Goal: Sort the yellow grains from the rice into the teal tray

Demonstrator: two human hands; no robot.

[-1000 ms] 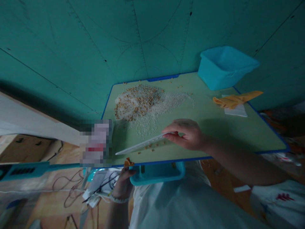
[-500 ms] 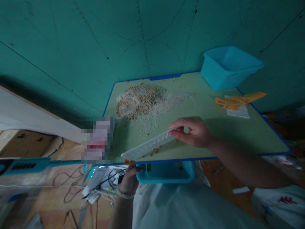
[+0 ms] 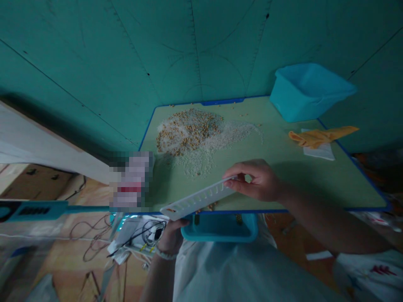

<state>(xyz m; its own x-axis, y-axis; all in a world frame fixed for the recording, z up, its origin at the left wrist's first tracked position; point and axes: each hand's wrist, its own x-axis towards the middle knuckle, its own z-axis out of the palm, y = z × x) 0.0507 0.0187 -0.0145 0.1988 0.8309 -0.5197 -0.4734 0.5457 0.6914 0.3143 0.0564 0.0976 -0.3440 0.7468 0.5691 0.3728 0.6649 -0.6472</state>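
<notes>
White slotted strip (image 3: 199, 197), pinched by right hand (image 3: 256, 179), slants near-left toward left hand (image 3: 171, 238) gripping tray (image 3: 220, 238).

A green wall (image 3: 94, 46) marked with thin dark lines and curves rises behind the blue-edged tabletop (image 3: 315, 184). At the tabletop's far right corner stands a turquoise bin (image 3: 294, 105); nearer, an orange cloth (image 3: 321, 136) lies partly over a white sheet (image 3: 319, 152). To the left are a pixelated object (image 3: 134, 180), a pale panel (image 3: 47, 144) and a brown box (image 3: 42, 184). Cables (image 3: 94, 241) trail across the floor (image 3: 67, 272).
</notes>
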